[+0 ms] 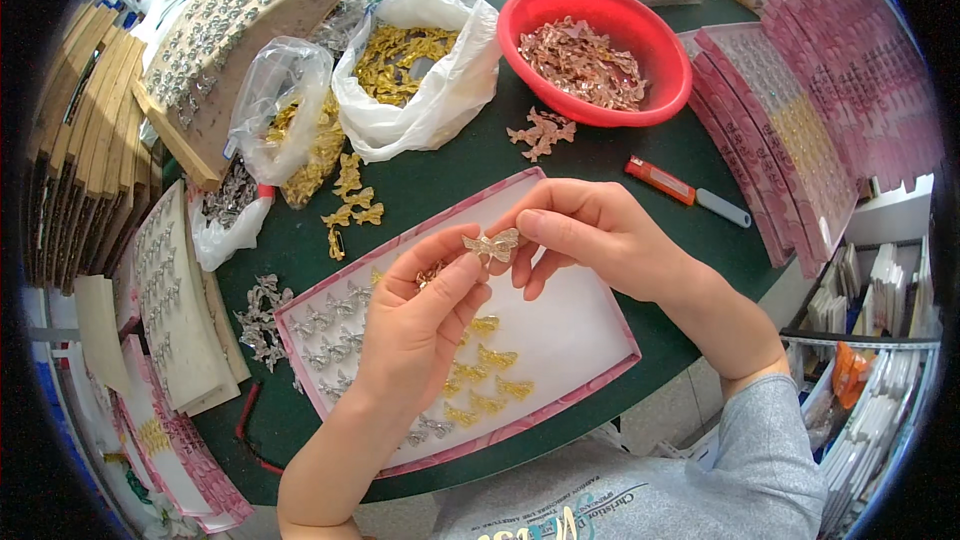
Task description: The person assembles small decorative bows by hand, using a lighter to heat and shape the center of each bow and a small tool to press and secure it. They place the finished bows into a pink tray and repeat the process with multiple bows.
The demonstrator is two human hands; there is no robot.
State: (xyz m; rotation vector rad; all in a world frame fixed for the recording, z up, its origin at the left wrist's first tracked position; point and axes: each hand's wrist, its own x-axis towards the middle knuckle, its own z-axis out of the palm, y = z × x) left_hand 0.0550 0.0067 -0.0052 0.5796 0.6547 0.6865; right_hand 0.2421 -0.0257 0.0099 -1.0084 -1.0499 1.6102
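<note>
Above a shallow white tray with a pink rim [570,340], a small pale-gold metal bow [491,244] is pinched between my two hands. My left hand [412,325] grips its left side with thumb and forefinger. More shiny rose-gold pieces [430,273] lie in the curl of the left fingers, partly hidden. My right hand [610,238] holds the bow's right wing between thumb and forefinger, the other fingers bent below. In the tray, silver bows [335,348] stand in rows at the left, with yellow-gold bows [490,380] to their right; my left arm covers some.
A red bowl [668,105] of rose-gold pieces stands behind, near a white bag [415,125] of gold ones. Loose gold [350,202], silver [263,322] and rose-gold pieces [541,133] lie around the tray. An orange-and-grey cutter [685,193] lies right, beside stacked pink trays [750,140].
</note>
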